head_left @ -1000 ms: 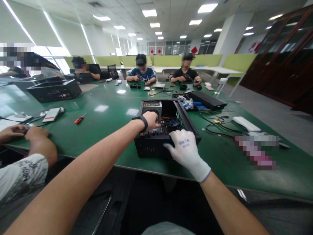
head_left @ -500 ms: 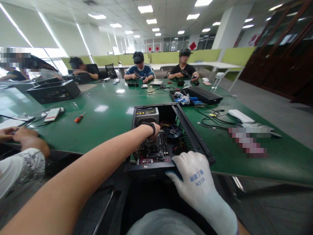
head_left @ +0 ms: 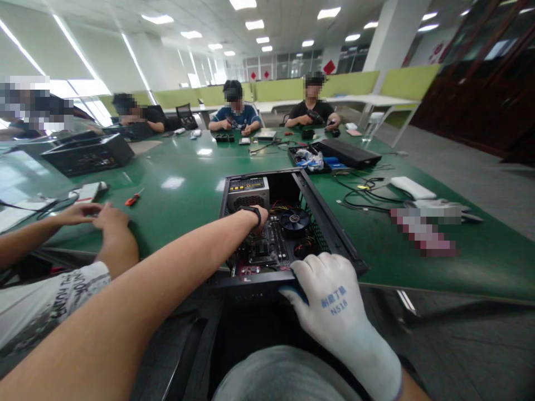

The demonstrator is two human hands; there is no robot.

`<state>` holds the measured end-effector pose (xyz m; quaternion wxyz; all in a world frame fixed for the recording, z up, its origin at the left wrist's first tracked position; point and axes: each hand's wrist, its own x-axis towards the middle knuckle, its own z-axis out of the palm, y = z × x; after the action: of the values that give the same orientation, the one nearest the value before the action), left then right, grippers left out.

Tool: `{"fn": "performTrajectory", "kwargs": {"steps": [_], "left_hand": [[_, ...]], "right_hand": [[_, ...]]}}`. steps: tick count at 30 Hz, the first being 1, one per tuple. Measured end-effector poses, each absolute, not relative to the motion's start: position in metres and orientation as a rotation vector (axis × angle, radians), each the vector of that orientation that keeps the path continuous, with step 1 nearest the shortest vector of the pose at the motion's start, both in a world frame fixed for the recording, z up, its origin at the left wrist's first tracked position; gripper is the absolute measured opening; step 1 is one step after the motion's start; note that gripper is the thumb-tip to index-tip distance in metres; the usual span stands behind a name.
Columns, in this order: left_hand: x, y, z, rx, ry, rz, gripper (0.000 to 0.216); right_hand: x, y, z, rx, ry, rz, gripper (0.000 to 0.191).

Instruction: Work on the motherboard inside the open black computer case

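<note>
An open black computer case (head_left: 334, 234) rests at the table's near edge, tilted up to show its inside. Bare apart from a black wristband, my left hand (head_left: 261, 217) reaches into the case just below the power supply (head_left: 248, 195); its fingers are hidden from view. A motherboard (head_left: 267, 242) lies below that hand, with a round black cooling fan (head_left: 295, 219) to its right. My right hand (head_left: 328, 284), in a white glove, is closed over the case's near rim, thumb outside and fingers over the top edge.
A co-worker's hands (head_left: 102, 217) are close by on the left, near an orange screwdriver (head_left: 134, 197). Cables (head_left: 355, 192) and a white box-like item (head_left: 413, 188) lie right of the case. A tray with gloves (head_left: 311, 160) stands behind it. Other people sit across the green table (head_left: 179, 161).
The co-worker's hands and arms on the left have moved inward over the table, toward the orange screwdriver. The whole view has shifted slightly; my hands stay in about the same places on the case.
</note>
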<state>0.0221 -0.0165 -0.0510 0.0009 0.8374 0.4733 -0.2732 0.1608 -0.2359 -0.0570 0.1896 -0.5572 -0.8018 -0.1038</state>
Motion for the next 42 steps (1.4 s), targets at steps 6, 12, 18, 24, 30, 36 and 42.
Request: {"fn": "performTrajectory", "kwargs": {"steps": [6,12,18,24,30,36,42], "left_hand": [[0.022,-0.011,-0.058,2.585,1.517,-0.848,0.067],[0.019,-0.002,-0.068,2.505,1.589,-0.678,0.059],[0.014,0.003,-0.073,2.503,1.588,-0.629,0.050],[0.010,0.005,-0.080,2.535,1.592,-0.554,0.034],[0.010,0.008,-0.083,2.550,1.608,-0.582,0.034],[0.011,0.008,-0.084,2.547,1.635,-0.532,0.036],[0.014,0.001,-0.075,2.509,1.603,-0.632,0.045]], "right_hand": [[0.161,-0.236,-0.060,-1.559,-2.249,-0.299,0.025],[0.161,-0.235,-0.059,-1.555,-2.252,-0.299,0.026],[0.161,-0.236,-0.058,-1.565,-2.249,-0.301,0.026],[0.162,-0.235,-0.061,-1.576,-2.257,-0.308,0.027],[0.161,-0.236,-0.061,-1.587,-2.258,-0.292,0.028],[0.162,-0.235,-0.061,-1.585,-2.257,-0.294,0.027],[0.161,-0.235,-0.060,-1.587,-2.261,-0.313,0.028]]}}
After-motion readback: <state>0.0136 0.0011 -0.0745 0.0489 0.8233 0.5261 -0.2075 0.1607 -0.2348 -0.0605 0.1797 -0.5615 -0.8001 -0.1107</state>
